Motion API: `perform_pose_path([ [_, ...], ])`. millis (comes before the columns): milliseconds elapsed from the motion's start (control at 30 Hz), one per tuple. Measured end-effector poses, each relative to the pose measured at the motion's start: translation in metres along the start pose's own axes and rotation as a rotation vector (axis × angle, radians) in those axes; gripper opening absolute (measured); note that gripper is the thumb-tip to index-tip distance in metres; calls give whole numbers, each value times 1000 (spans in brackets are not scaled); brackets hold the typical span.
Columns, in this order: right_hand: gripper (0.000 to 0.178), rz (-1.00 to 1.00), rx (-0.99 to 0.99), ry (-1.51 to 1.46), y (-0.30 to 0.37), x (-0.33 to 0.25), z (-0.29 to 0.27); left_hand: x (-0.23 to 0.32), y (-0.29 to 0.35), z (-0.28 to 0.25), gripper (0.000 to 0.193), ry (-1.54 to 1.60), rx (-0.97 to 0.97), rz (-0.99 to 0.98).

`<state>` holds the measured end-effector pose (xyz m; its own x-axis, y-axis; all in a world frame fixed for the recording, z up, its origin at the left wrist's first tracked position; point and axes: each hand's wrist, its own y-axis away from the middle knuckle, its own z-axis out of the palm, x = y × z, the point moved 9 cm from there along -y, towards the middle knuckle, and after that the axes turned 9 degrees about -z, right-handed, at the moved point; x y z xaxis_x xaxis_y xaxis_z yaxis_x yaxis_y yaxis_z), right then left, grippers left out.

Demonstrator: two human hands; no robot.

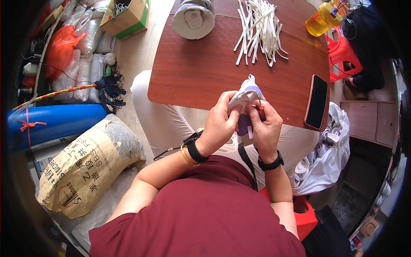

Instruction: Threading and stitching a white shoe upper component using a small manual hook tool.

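Over the near edge of the table, both my hands hold a small white-and-purple shoe upper (245,97) with a loop at its top end. My left hand (223,115) pinches its left side between thumb and fingers. On the other side, my right hand (266,121) is closed at its edge, with a thin tool with a red handle (261,111) in its fingers. The tool's tip is hidden by the fabric and fingers. A purple part of the piece hangs between the hands. Farther off lies a loose pile of white flat laces (260,32).
The brown table (192,81) carries a stack of round white pieces (193,21), a phone (317,102) and a yellow jug (323,20). A white bag of similar pieces (325,154) sits right of my leg. Sacks (92,167) and a blue cylinder (55,124) line the left.
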<state>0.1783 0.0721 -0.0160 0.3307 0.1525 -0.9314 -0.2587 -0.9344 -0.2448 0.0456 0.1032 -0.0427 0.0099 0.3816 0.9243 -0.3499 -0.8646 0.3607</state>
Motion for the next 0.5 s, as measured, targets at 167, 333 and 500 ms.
perform_pose_path([
  [167,11,37,60,-26,2,2,0,6,3,-2,27,-159,109,172],
  [333,14,-19,35,40,-2,-4,3,-2,3,-5,26,-2,75,137],
  [500,24,58,-94,-26,0,-1,1,-2,-9,-15,25,261,-42,-4],
])
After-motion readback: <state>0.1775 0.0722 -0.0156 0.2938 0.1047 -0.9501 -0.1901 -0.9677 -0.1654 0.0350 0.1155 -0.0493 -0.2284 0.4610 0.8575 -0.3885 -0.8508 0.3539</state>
